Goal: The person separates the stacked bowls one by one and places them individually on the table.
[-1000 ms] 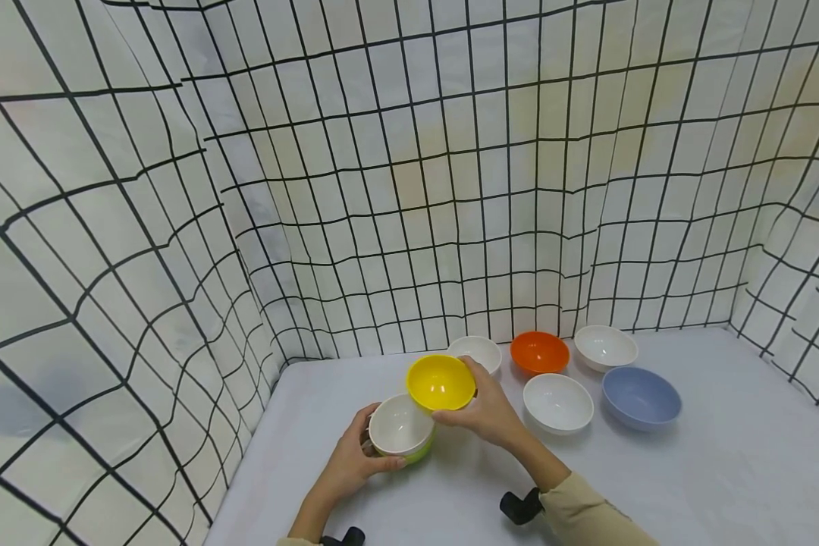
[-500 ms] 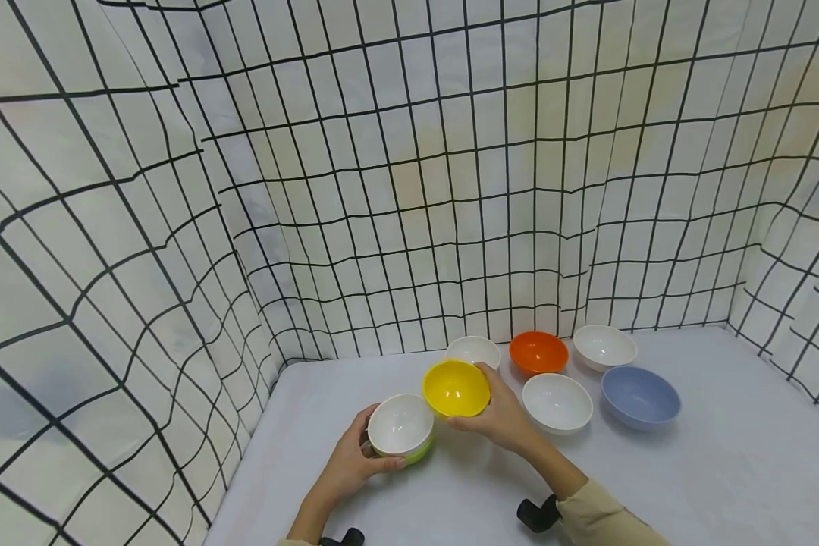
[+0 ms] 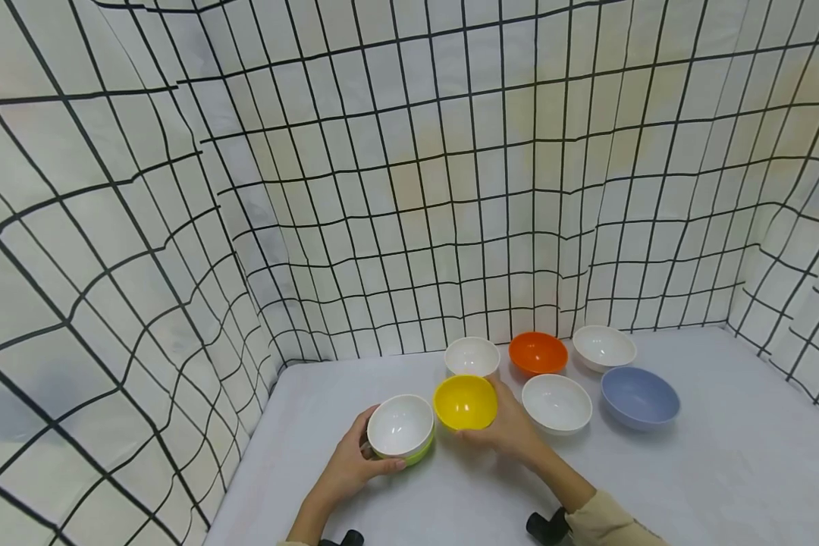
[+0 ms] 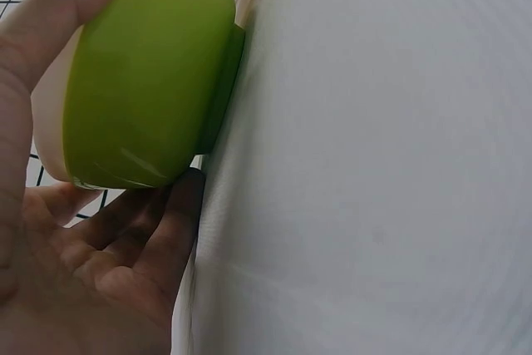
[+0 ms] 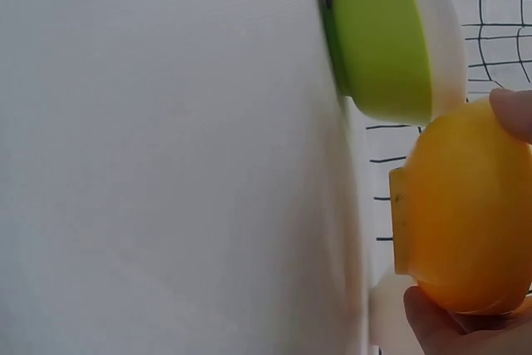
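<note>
My left hand (image 3: 348, 462) grips a green bowl (image 4: 154, 81) on the table, thumb at the near side and fingers round the far left. A white bowl (image 3: 400, 426) sits nested in it, its rim standing above the green one. My right hand (image 3: 508, 428) holds a yellow bowl (image 3: 465, 403) by its right side, thumb in front and fingers behind. In the right wrist view the yellow bowl (image 5: 474, 209) is raised off the table, its foot apart from the cloth, close beside the green bowl (image 5: 386, 47).
Behind the yellow bowl stands a white bowl (image 3: 472, 356). Further right are an orange bowl (image 3: 538, 353), two more white bowls, one at the back (image 3: 604, 348) and one nearer (image 3: 556, 403), and a blue bowl (image 3: 641, 398). Grid-patterned sheets (image 3: 409, 182) enclose the white table (image 3: 723, 455).
My right hand has moved the yellow bowl right and lower, away from over the nested white bowl's rim. My left hand has kept its hold on the green bowl.
</note>
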Available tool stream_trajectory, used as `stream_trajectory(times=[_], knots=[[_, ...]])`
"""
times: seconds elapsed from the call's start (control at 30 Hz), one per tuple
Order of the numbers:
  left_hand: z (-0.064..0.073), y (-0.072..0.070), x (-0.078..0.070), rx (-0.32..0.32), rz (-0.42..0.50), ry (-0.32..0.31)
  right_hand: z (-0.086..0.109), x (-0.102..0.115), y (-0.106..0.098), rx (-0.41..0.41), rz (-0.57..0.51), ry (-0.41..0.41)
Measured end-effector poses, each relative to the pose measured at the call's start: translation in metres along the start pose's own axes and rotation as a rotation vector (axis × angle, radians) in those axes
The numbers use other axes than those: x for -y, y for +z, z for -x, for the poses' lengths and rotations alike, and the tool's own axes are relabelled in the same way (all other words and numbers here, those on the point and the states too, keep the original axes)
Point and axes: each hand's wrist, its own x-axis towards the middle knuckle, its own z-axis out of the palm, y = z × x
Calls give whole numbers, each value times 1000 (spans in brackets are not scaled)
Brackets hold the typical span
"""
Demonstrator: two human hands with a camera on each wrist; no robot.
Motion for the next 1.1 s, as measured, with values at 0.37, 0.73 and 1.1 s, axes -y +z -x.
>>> stream_trajectory(times=[0.37, 0.73, 1.1], knots=[[0, 2, 1, -1, 19, -11, 2, -13, 0, 31, 25, 30], [-1, 1, 3, 10, 38, -5, 2, -13, -10, 86, 29, 78], [-1, 1, 4, 4, 34, -14, 0, -13, -15, 125, 38, 97]])
